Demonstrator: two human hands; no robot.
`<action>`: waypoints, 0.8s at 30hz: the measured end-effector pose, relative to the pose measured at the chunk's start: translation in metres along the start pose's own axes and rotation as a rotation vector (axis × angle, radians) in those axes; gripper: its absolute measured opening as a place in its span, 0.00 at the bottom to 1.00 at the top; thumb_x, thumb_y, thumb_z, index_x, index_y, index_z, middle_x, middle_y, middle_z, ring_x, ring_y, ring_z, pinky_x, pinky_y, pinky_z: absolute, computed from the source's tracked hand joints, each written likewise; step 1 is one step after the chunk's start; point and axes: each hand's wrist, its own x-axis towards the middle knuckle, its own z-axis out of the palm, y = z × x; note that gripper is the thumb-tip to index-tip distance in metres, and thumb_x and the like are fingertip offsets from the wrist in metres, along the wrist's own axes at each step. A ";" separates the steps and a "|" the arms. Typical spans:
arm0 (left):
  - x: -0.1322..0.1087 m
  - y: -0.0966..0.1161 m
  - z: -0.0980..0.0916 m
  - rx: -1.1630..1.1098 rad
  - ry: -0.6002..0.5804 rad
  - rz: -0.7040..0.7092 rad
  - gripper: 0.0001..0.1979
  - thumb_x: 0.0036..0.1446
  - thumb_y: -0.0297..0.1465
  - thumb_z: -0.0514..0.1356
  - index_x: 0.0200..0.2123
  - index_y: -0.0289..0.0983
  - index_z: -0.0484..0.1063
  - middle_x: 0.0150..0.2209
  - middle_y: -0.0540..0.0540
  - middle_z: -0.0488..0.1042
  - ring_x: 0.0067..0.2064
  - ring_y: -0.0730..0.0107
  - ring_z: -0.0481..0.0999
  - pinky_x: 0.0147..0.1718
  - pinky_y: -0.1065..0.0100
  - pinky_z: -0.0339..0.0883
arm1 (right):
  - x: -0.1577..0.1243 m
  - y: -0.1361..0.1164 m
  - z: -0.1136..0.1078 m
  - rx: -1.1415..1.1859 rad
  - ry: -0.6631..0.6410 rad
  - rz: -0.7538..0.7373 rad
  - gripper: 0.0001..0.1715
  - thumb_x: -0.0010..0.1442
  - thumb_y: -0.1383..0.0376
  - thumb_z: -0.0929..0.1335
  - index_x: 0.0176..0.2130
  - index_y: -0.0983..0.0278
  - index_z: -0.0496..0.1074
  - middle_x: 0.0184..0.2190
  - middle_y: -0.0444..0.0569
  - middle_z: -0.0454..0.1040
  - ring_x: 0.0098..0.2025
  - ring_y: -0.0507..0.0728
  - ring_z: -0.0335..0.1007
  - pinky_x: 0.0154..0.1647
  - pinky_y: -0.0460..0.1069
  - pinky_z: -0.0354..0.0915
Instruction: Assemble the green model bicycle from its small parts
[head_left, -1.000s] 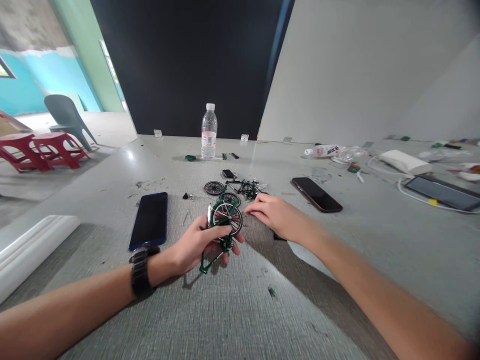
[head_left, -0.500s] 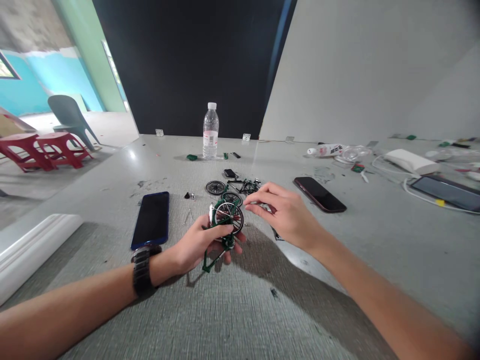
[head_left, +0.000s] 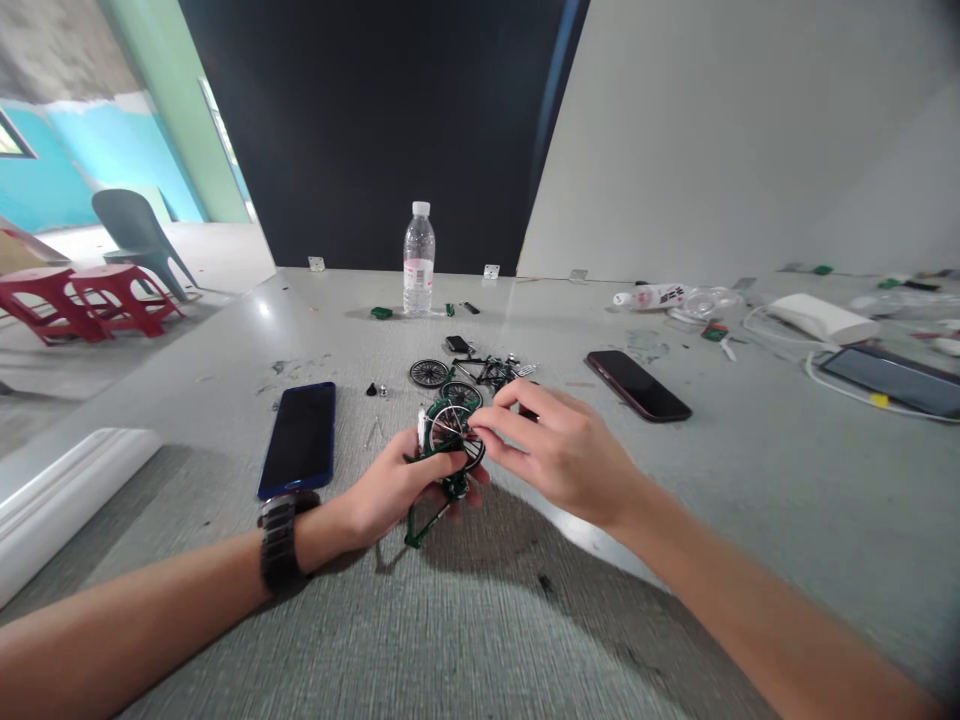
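My left hand (head_left: 394, 487) grips a small green model bicycle (head_left: 444, 450) by its frame, a spoked wheel pointing up. My right hand (head_left: 559, 450) has its thumb and fingers pinched together right at that wheel's rim, touching the model; whatever sits between the fingertips is too small to make out. Just behind lie loose bicycle parts (head_left: 487, 375), among them a separate black wheel (head_left: 428, 373), on the grey table (head_left: 525, 620).
A blue phone (head_left: 300, 438) lies left of my hands and a dark phone (head_left: 636, 385) to the right. A water bottle (head_left: 418, 260) stands at the back. Cables, a white box (head_left: 814, 318) and a tablet (head_left: 896, 380) fill the far right.
My right hand rose from the table beside the parts pile and came back to the wheel of the model, fingers now pinched. My left hand kept its hold.
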 end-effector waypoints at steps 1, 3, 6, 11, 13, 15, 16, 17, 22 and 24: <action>0.000 0.000 0.000 0.000 -0.007 0.001 0.13 0.60 0.35 0.61 0.43 0.31 0.71 0.38 0.39 0.75 0.35 0.63 0.77 0.26 0.69 0.70 | 0.000 -0.001 0.000 -0.015 -0.007 -0.007 0.09 0.66 0.68 0.64 0.39 0.65 0.75 0.34 0.48 0.71 0.32 0.52 0.66 0.35 0.48 0.65; 0.001 -0.001 0.000 -0.001 -0.014 0.002 0.13 0.61 0.35 0.61 0.43 0.31 0.71 0.38 0.38 0.75 0.36 0.62 0.77 0.27 0.69 0.70 | 0.001 -0.002 -0.001 -0.034 -0.018 -0.011 0.09 0.66 0.68 0.64 0.38 0.65 0.75 0.33 0.48 0.72 0.32 0.52 0.67 0.35 0.48 0.64; 0.002 -0.001 0.000 0.004 -0.013 0.002 0.13 0.60 0.35 0.61 0.42 0.30 0.71 0.38 0.38 0.75 0.35 0.62 0.78 0.26 0.68 0.71 | 0.001 -0.003 -0.001 -0.051 -0.020 -0.015 0.09 0.66 0.68 0.64 0.38 0.65 0.75 0.33 0.48 0.72 0.33 0.52 0.67 0.35 0.48 0.64; 0.002 0.000 0.000 0.012 -0.024 -0.007 0.12 0.60 0.35 0.61 0.41 0.31 0.71 0.37 0.39 0.75 0.35 0.61 0.78 0.26 0.67 0.71 | 0.001 -0.004 -0.001 -0.090 -0.040 -0.049 0.10 0.65 0.70 0.64 0.39 0.65 0.75 0.34 0.49 0.72 0.35 0.54 0.68 0.37 0.50 0.66; 0.001 -0.001 0.000 0.012 -0.027 -0.006 0.12 0.60 0.35 0.61 0.41 0.31 0.70 0.38 0.40 0.75 0.35 0.62 0.78 0.27 0.67 0.71 | 0.001 -0.004 -0.002 -0.131 -0.062 -0.083 0.10 0.65 0.71 0.64 0.38 0.65 0.75 0.34 0.50 0.72 0.35 0.55 0.68 0.38 0.51 0.66; 0.001 -0.001 0.000 0.010 -0.029 -0.006 0.11 0.61 0.35 0.61 0.41 0.32 0.70 0.38 0.40 0.75 0.35 0.63 0.78 0.27 0.68 0.71 | 0.002 -0.005 -0.003 -0.180 -0.088 -0.126 0.11 0.64 0.73 0.63 0.37 0.65 0.75 0.34 0.51 0.73 0.35 0.56 0.68 0.38 0.52 0.67; 0.001 -0.002 0.000 0.009 -0.030 -0.009 0.11 0.61 0.35 0.60 0.41 0.32 0.70 0.38 0.40 0.75 0.34 0.63 0.78 0.26 0.68 0.70 | 0.002 -0.005 -0.004 -0.199 -0.099 -0.148 0.12 0.64 0.74 0.62 0.36 0.65 0.75 0.34 0.51 0.73 0.35 0.56 0.68 0.37 0.52 0.67; 0.001 -0.002 0.000 0.007 -0.030 -0.011 0.11 0.61 0.35 0.60 0.41 0.32 0.69 0.38 0.40 0.75 0.34 0.64 0.78 0.26 0.69 0.70 | 0.002 -0.005 -0.005 -0.211 -0.108 -0.166 0.13 0.64 0.75 0.62 0.36 0.65 0.75 0.34 0.51 0.73 0.35 0.56 0.68 0.37 0.53 0.67; 0.002 -0.002 0.000 -0.003 -0.039 -0.012 0.11 0.61 0.34 0.60 0.42 0.33 0.69 0.38 0.41 0.75 0.33 0.64 0.78 0.26 0.69 0.70 | 0.003 -0.007 -0.013 -0.177 -0.159 -0.183 0.15 0.64 0.76 0.61 0.42 0.66 0.75 0.36 0.54 0.74 0.39 0.58 0.68 0.40 0.54 0.69; 0.002 -0.001 0.000 0.000 -0.056 0.006 0.11 0.62 0.34 0.60 0.42 0.32 0.69 0.38 0.41 0.75 0.33 0.65 0.78 0.26 0.69 0.70 | 0.004 -0.008 -0.016 -0.148 -0.174 -0.174 0.17 0.64 0.75 0.60 0.46 0.66 0.75 0.37 0.55 0.74 0.39 0.59 0.69 0.40 0.54 0.69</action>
